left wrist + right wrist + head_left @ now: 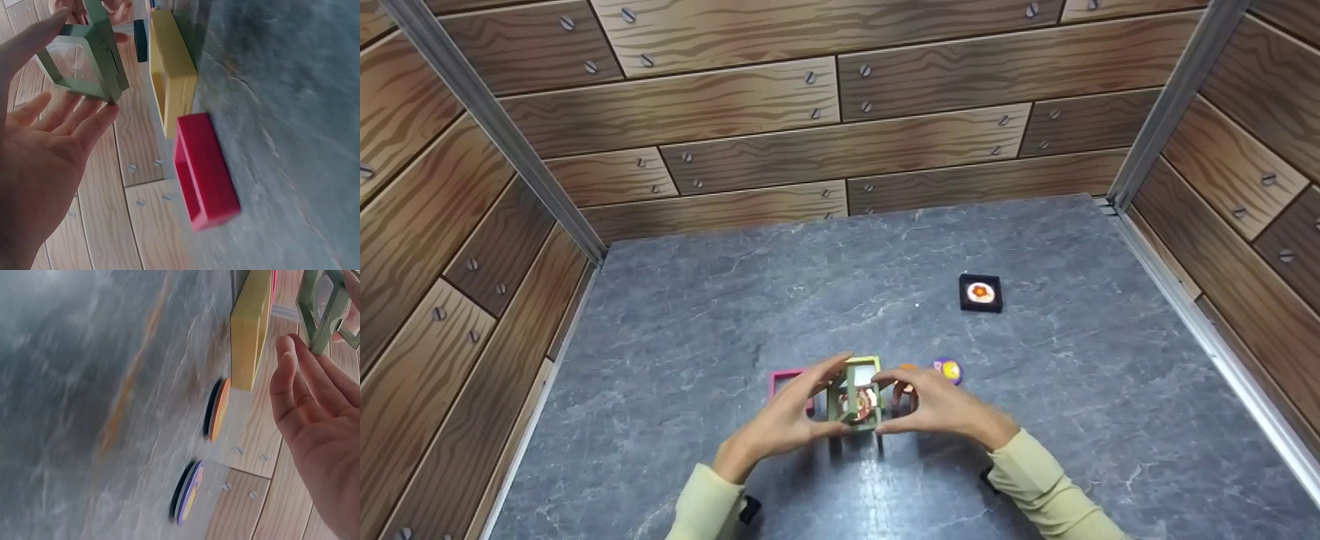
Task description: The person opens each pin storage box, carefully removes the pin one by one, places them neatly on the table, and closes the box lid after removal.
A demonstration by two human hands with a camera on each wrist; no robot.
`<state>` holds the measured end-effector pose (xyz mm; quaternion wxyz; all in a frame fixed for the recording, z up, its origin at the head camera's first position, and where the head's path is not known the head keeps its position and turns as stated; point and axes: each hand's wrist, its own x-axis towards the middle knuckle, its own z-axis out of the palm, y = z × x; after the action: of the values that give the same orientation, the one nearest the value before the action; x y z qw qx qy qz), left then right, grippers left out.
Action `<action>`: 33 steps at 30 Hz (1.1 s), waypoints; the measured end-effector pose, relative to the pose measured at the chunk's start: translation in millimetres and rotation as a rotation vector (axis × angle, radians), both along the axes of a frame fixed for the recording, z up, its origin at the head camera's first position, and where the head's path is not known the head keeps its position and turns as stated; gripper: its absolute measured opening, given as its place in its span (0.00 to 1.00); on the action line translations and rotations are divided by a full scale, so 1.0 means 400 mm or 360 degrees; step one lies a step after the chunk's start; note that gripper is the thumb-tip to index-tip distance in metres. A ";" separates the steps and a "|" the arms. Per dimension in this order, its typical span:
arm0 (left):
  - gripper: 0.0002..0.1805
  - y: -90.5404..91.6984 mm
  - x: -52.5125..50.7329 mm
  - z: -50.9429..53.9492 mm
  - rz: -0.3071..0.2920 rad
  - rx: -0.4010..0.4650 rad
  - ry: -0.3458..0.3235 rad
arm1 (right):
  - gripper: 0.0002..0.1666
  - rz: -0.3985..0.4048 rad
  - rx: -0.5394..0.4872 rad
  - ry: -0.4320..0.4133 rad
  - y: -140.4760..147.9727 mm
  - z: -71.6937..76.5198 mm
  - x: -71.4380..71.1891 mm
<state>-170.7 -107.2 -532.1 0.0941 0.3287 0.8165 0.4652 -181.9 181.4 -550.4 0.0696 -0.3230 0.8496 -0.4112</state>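
Observation:
Both hands hold a green hinged square frame [852, 397] with clear film, raised above the tabletop, its two halves spread apart. My left hand [784, 421] grips its left side between thumb and fingers. With thumb and fingertips my right hand [941, 405] pinches the right side. A red-and-white round disc [864, 403] shows within the green frame's outline; whether it sits in the film or lies beyond cannot be told. Behind the hands lie a yellow frame [177, 50] and a pink frame [211, 169]. An orange-edged disc [220, 410] and a purple-edged disc [191, 494] lie near the right hand.
Farther back on the right of the grey marbled tabletop [697, 300] lies a black square frame [981, 307] with a red flower disc inside. Wood-patterned panels [750, 90] wall the back and both sides, joined by metal rails.

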 end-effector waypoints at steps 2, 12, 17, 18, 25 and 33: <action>0.55 -0.016 0.010 -0.001 0.0008 0.0005 -0.0036 | 0.44 0.0017 0.0023 0.0035 -0.012 0.000 0.004; 0.57 -0.083 0.051 -0.003 0.0076 -0.0022 -0.0110 | 0.44 0.0073 0.0107 0.0070 -0.060 -0.003 0.034; 0.53 -0.115 0.065 -0.017 0.0054 0.0145 -0.0225 | 0.43 0.0094 0.0134 0.0108 -0.089 -0.006 0.049; 0.53 -0.124 0.068 -0.022 0.0045 0.0178 -0.0240 | 0.42 0.0105 0.0127 0.0099 -0.096 -0.008 0.052; 0.49 -0.182 0.098 -0.049 0.0110 0.0276 -0.0402 | 0.42 0.0124 0.0153 0.0032 -0.144 -0.025 0.078; 0.48 -0.229 0.114 -0.059 0.0187 0.0271 -0.0421 | 0.44 0.0071 0.0293 0.0136 -0.210 -0.029 0.090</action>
<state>-125.3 -198.8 -555.5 0.1453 0.2230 0.7725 0.5765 -145.7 97.3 -562.2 0.0719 -0.3514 0.8786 -0.3154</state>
